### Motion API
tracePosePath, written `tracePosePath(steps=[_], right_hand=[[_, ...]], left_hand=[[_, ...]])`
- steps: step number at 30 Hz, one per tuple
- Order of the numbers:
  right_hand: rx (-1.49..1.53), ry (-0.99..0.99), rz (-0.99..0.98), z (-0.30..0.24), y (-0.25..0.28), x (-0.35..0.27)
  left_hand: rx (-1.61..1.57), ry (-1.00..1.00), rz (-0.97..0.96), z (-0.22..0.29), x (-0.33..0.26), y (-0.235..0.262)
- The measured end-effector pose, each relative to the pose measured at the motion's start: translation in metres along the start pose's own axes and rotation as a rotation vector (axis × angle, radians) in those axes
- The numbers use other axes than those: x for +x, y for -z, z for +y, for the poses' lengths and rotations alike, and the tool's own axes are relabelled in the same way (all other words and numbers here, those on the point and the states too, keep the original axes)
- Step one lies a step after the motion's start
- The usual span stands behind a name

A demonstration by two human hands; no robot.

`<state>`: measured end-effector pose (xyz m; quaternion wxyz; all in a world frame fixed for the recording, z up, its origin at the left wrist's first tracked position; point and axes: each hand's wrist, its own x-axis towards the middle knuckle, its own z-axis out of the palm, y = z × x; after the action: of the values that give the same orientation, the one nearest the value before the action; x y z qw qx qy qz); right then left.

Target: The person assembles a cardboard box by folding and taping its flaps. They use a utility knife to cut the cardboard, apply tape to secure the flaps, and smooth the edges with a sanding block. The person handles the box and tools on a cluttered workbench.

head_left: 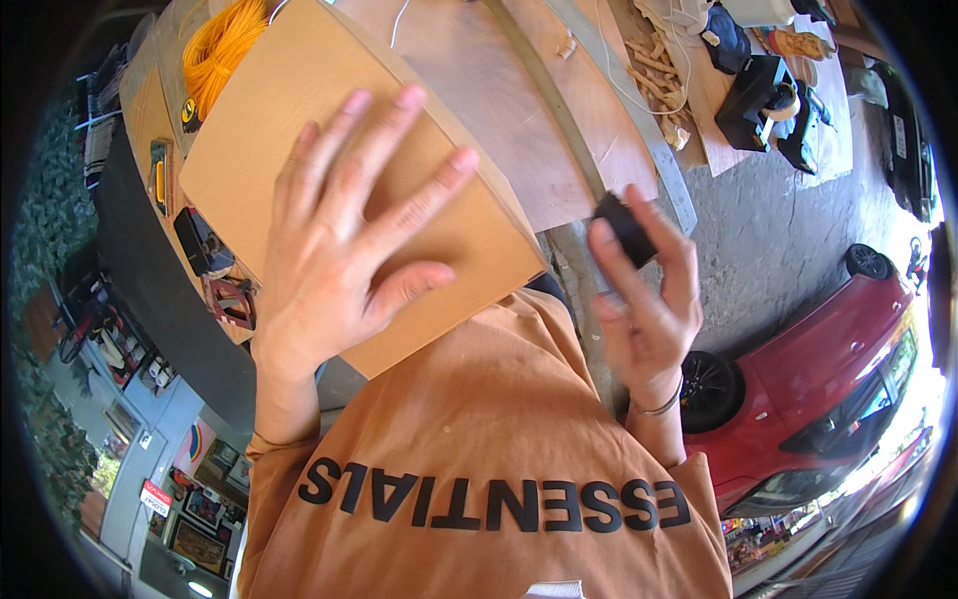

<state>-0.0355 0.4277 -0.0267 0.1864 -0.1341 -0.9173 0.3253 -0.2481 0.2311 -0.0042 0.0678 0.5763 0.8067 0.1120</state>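
Nearest, my left hand lies flat, fingers spread, on the tan wooden panel at frame centre-left, probably to steady it. Right hand, grip pinching a small black block clear of the panel. Beyond: bench, orange cord coil upper left.

1 board, 1 blk block, 2 hands.

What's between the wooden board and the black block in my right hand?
In the head view, only the board's corner edge and bare workbench show before the block.
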Motion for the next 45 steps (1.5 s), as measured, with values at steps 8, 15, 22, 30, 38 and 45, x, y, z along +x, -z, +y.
tracePosePath(steps=[8, 15, 22, 30, 38, 45], right_hand=[[-0.228, 0.149, -0.157, -0.034, -0.016, 0.033], [-0.267, 0.095, -0.187, -0.043, -0.010, 0.023], [-0.276, 0.066, -0.194, -0.047, -0.012, 0.024], [-0.305, 0.051, -0.169, -0.051, -0.014, 0.020], [-0.355, 0.106, -0.133, -0.055, -0.016, 0.020], [-0.335, 0.078, -0.157, -0.053, -0.019, 0.018]], left_hand=[[-0.069, 0.017, -0.010, 0.003, -0.001, -0.004], [-0.077, 0.006, 0.007, 0.002, -0.001, -0.007], [-0.097, 0.016, -0.007, 0.001, 0.000, -0.006], [-0.103, 0.015, -0.021, 0.001, -0.001, -0.004], [-0.106, 0.010, -0.025, 0.001, -0.003, -0.004], [-0.104, 0.011, -0.022, 0.002, -0.004, -0.004]])
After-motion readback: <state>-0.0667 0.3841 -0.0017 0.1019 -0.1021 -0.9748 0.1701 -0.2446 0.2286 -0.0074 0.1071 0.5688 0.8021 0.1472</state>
